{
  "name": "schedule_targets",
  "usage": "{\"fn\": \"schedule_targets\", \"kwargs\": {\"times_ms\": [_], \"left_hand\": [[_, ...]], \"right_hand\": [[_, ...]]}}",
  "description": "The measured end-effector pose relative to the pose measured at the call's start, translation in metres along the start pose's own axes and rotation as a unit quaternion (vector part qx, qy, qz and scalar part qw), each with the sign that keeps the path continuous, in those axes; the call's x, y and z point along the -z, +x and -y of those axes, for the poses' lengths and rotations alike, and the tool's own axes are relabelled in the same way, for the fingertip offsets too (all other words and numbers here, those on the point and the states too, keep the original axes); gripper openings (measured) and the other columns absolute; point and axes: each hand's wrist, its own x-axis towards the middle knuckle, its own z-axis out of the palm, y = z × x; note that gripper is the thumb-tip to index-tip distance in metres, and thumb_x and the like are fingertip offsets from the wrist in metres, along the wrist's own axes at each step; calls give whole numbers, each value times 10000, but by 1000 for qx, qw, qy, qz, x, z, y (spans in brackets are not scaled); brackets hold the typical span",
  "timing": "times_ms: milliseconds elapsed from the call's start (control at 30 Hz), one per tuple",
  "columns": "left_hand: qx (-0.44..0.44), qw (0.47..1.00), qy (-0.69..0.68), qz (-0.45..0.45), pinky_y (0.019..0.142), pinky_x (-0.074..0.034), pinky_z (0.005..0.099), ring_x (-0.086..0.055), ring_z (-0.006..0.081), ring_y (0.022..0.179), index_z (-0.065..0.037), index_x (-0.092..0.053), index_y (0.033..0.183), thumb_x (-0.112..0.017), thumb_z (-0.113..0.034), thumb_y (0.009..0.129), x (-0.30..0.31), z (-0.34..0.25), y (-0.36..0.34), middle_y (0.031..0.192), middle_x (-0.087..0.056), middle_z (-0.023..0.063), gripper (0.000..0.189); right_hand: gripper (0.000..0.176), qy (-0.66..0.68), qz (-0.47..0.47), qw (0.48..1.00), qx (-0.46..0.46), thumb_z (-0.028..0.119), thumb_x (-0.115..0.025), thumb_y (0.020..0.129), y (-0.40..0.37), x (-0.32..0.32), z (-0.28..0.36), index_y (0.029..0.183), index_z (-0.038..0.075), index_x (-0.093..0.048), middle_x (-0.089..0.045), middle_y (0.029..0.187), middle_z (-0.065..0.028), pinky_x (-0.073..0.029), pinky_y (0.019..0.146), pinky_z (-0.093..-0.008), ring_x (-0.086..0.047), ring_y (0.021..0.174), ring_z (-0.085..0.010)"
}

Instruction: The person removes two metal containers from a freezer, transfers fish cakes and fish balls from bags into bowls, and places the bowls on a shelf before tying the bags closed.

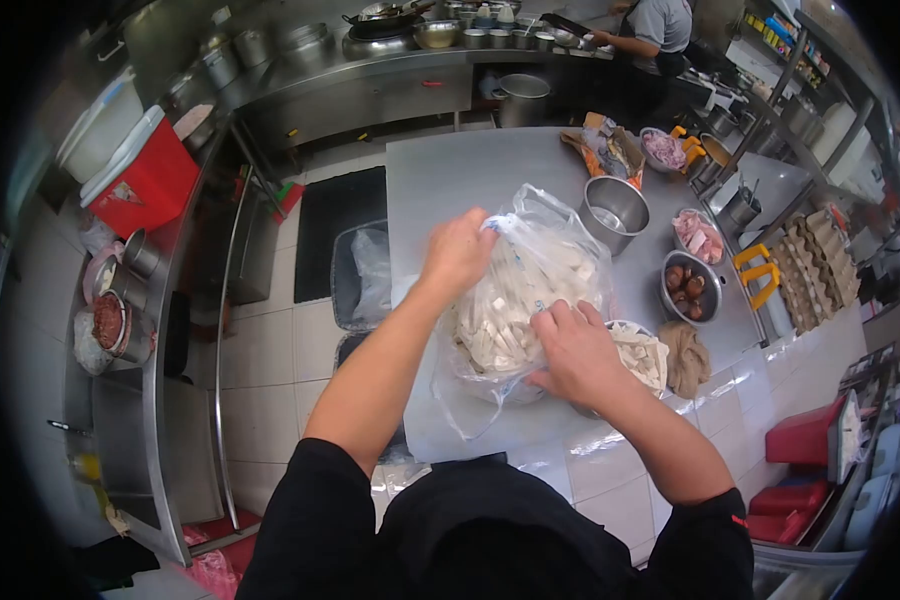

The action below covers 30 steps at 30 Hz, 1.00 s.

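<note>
A clear plastic bag point(560, 230) filled with pale cut strips point(497, 335) stands on the steel table point(440, 180) in front of me. My left hand point(458, 252) is closed around its gathered rim at the upper left. My right hand point(578, 345) lies against the bag's lower right side, fingers curled onto the plastic and thumb pointing left. Partly hidden behind that hand is a bowl point(642, 357) of similar pale pieces, with a crumpled brown bag point(687, 358) beside it. An empty-looking metal pot point(615, 215) sits just beyond the plastic bag.
Along the table's right side are bowls of brown round pieces point(688, 288), sliced meat point(698, 237) and purplish slices point(662, 150). Egg trays point(812, 268) stand farther right. Lined bins point(362, 275) are left of the table. Another person point(655, 30) works at the back counter.
</note>
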Motion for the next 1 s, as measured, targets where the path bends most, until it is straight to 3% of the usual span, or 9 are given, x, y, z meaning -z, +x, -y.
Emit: {"fn": "schedule_targets", "kwargs": {"times_ms": [67, 167, 267, 433, 600, 700, 800, 900, 1000], "left_hand": [[63, 987, -146, -11, 765, -481, 476, -634, 410, 837, 12, -603, 926, -581, -256, 908, -7, -10, 6, 841, -658, 227, 270], [28, 972, -233, 1, 734, -480, 427, -626, 353, 757, 23, -603, 848, -593, -250, 903, 14, -56, 12, 772, -641, 204, 278], [-33, 957, -282, 60, 608, -438, 290, -518, 99, 660, -15, -619, 829, -630, -254, 921, 37, -89, 18, 739, -612, 19, 257], [-47, 891, -451, 0, 537, -368, 261, -423, 41, 596, -120, -595, 707, -678, -224, 913, 115, -113, 51, 652, -491, -72, 245], [-90, 873, -479, -18, 673, -467, 224, -582, 68, 690, -56, -683, 872, -641, -244, 946, 180, -111, 95, 802, -665, -11, 207], [-106, 926, -362, -24, 669, -458, 235, -560, 67, 685, -35, -679, 885, -637, -277, 948, 173, -99, 125, 781, -645, -13, 254], [-144, 974, -175, -20, 665, -463, 321, -538, 129, 690, 4, -664, 883, -657, -332, 925, 144, -69, 156, 754, -639, 37, 339], [-228, 973, 11, 13, 737, -492, 417, -633, 360, 791, 1, -649, 876, -654, -351, 911, 104, -26, 175, 860, -668, 211, 354], [-187, 979, 79, 24, 786, -496, 460, -635, 403, 899, -42, -659, 911, -628, -368, 923, 46, 11, 172, 915, -670, 219, 328]], "right_hand": [[650, 30, -42, 998, -46, 406, -860, 649, -2, 0, 5, 1071, 21, -551, -542, 1048, -140, -375, 1037, -472, -574, 1042, -312], [760, 36, -85, 990, -103, 455, -896, 557, -8, 2, 10, 1068, 17, -542, -535, 1026, -150, -431, 949, -420, -563, 1008, -332], [747, 97, -71, 978, -168, 419, -907, 566, -16, 26, 22, 1063, 6, -533, -541, 1034, -155, -452, 906, -422, -562, 999, -337], [620, 310, -113, 938, -107, 354, -837, 689, -30, 26, 7, 1119, 9, -555, -556, 1187, -190, -452, 970, -419, -538, 1144, -385], [393, 193, -142, 966, 99, 291, -579, 835, -2, 2, 7, 1113, 14, -603, -545, 1311, -252, -432, 1001, -432, -559, 1143, -397], [423, 237, 312, 919, -33, 318, -482, 906, 19, 0, 20, 1159, 1, -601, -593, 1219, -240, -421, 1017, -433, -550, 1154, -391], [439, 367, 121, 922, -29, 327, -417, 915, 26, -26, -4, 1027, -27, -651, -648, 1010, -282, -464, 906, -482, -608, 1006, -432], [372, 280, 111, 948, -104, 264, -443, 914, 46, -26, -28, 1010, -22, -660, -653, 1036, -259, -476, 889, -485, -610, 1002, -436], [308, 212, 147, 960, -108, 224, -525, 929, 66, -31, -37, 1096, -14, -624, -646, 1069, -213, -477, 924, -469, -604, 1063, -391]]}}
